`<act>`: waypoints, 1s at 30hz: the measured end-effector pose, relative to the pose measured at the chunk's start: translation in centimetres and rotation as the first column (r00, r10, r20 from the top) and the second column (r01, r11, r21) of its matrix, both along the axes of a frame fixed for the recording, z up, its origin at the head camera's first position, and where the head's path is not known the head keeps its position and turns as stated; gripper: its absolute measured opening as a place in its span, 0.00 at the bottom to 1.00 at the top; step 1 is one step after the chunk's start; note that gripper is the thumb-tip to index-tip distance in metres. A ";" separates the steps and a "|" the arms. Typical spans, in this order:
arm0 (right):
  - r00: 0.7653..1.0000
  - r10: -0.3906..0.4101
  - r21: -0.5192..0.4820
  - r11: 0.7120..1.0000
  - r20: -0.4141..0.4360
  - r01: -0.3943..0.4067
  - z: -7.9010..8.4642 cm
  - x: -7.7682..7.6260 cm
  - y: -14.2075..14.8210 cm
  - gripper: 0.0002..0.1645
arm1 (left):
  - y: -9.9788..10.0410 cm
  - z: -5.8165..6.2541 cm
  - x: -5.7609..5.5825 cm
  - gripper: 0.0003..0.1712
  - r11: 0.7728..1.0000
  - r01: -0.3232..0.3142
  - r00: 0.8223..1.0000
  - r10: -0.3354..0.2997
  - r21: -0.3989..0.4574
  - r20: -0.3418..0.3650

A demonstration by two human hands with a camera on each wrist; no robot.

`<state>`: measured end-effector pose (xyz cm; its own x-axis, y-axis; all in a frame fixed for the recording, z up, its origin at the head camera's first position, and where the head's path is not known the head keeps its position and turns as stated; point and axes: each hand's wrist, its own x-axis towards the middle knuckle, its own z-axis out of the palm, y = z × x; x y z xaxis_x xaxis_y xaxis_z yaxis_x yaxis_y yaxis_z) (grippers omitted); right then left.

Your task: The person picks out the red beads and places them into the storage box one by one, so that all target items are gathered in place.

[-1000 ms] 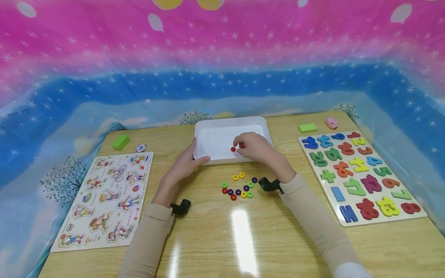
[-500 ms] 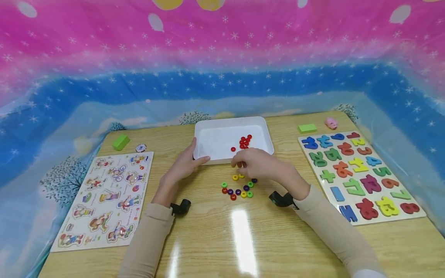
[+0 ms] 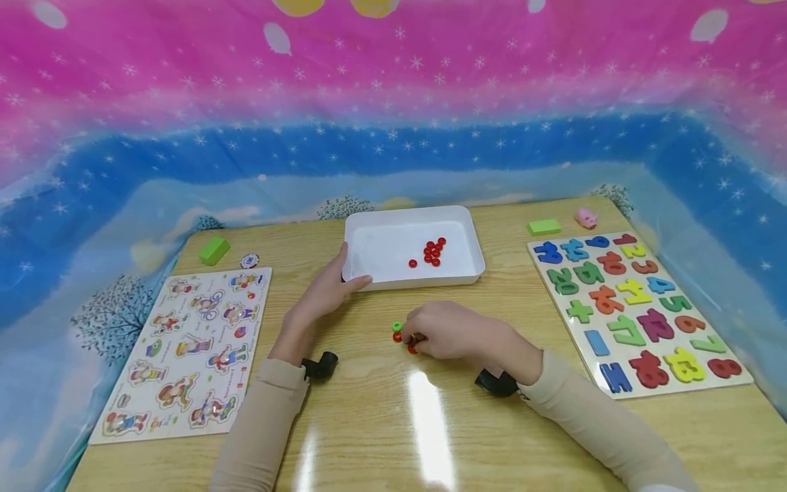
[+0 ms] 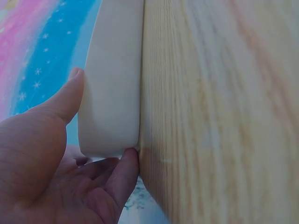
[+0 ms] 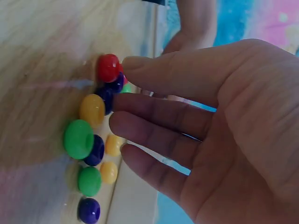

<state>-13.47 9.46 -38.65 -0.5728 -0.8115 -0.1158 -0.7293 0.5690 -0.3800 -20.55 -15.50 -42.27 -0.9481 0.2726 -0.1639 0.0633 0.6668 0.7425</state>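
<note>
A white tray lies at the table's far side, with several red beads in its right half. My left hand holds its near left corner, the thumb along the front wall; in the left wrist view fingertips touch the tray wall low down. In front of the tray my right hand hovers over loose beads and hides most of them. A green bead shows at its left. In the right wrist view my thumb tip is at a red bead, fingers apart and slightly bent, beside purple, yellow and green beads.
A picture puzzle board lies at left, with a green block and a poker chip behind it. At right is a number puzzle board; a green block and a pink pig figure stand behind it.
My right hand has come out of the tray, leaving red beads there, and has moved toward me over the loose beads on the table. My left hand stays at the tray corner.
</note>
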 end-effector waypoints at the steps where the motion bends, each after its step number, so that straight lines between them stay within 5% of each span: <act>1: 1.000 -0.001 0.003 1.000 -0.012 0.002 0.0 0.1 0.0 0.07 | 0.0 0.0 0.0 0.54 1.000 0.002 1.000 -0.002 0.001 -0.002; 19: 0.966 0.037 0.054 0.998 -0.257 -0.023 -1.5 0.8 -0.7 0.06 | 0.0 0.3 0.2 0.55 1.000 0.010 1.000 -0.010 -0.026 -0.006; 30: 0.968 0.038 0.014 0.999 -0.246 -0.035 -1.1 0.4 -0.8 0.05 | 0.1 0.3 0.2 0.55 1.000 0.003 1.000 -0.003 -0.022 -0.006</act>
